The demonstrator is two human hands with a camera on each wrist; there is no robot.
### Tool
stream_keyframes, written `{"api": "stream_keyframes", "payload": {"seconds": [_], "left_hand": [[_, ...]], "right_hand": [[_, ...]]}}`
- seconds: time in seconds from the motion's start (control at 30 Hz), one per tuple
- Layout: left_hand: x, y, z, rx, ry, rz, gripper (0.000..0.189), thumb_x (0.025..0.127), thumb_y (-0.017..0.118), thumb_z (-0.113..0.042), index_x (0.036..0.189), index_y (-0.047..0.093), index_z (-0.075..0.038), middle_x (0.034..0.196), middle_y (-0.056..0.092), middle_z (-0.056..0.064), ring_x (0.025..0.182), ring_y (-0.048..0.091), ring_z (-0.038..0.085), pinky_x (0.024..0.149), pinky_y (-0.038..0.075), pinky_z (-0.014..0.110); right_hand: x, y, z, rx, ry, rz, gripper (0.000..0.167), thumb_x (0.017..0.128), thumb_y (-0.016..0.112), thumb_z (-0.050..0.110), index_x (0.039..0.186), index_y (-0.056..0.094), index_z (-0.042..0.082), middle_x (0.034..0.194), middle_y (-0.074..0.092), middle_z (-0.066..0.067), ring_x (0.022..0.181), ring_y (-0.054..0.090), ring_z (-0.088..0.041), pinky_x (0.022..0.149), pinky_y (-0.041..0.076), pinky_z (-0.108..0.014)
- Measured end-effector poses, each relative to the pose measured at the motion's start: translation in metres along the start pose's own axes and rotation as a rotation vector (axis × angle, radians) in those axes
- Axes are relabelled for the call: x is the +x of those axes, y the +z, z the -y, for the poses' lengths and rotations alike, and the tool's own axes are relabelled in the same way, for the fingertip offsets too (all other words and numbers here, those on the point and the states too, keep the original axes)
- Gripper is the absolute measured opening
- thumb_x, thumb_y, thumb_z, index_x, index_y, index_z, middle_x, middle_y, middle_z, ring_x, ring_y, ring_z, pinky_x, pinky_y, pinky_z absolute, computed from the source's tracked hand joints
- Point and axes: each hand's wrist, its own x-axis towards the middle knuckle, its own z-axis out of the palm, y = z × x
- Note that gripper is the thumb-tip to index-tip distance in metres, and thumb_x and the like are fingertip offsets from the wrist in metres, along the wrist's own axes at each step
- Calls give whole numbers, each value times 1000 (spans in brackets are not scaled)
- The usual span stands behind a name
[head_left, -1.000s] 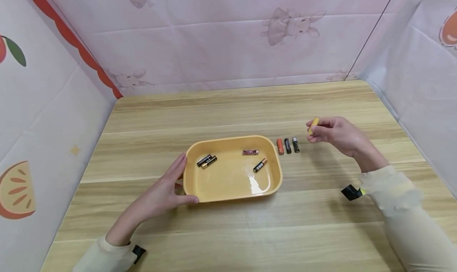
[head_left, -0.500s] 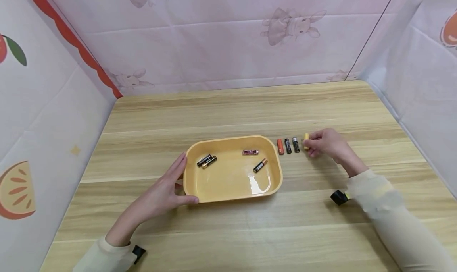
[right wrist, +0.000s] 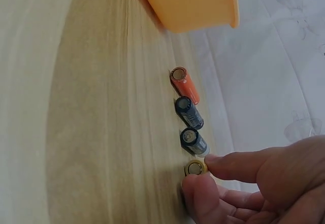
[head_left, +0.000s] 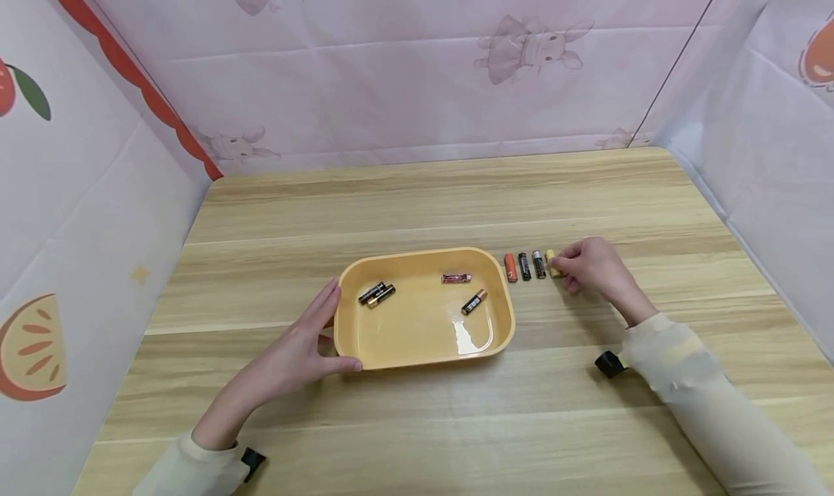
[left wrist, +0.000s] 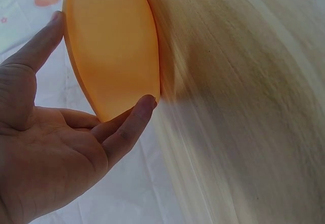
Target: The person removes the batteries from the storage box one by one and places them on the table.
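My right hand pinches the yellow battery, right of centre, beside three batteries; my relaxed left hand braces the tray, mid-frame. I seem to be lining up batteries; next calls for a gentle release.

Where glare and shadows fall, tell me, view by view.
Head: white glare on the floor of the yellow tray, toward its lower right corner; left wrist: a soft shadow on the wooden table beside the tray; right wrist: a dark shadow along the left of the orange battery.
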Motion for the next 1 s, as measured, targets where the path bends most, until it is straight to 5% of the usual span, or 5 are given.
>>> {"api": "stream_keyframes", "payload": {"seconds": [0.63, 0.87, 1.0], "left_hand": [[-1, 0, 1, -13, 17, -5, 117, 82, 90, -24, 164, 10, 1, 173, 1, 13, 132, 53, 33, 93, 57, 36], [-1, -1, -1, -4, 10, 0, 118, 82, 90, -25, 164, 10, 0, 173, 0, 13, 131, 53, 32, 93, 57, 36], [-1, -1, -1, 4, 11, -1, 118, 82, 90, -27, 164, 10, 0, 173, 1, 12, 130, 53, 32, 93, 57, 36]], "right_hand": [[-5, -1, 2, -30, 1, 0, 41, 106, 61, 32, 104, 71, -8, 76, 70, -9, 62, 68, -18, 58, 59, -32], [-10, -7, 7, -119, -47, -30, 50, 107, 57, 41, 118, 67, -7, 89, 71, -13, 77, 65, -24, 63, 51, -33], [-16, -12, 24, -66, -91, -43, 50, 107, 57, 39, 125, 65, -7, 103, 69, -20, 86, 64, -27, 70, 58, -35]]}}
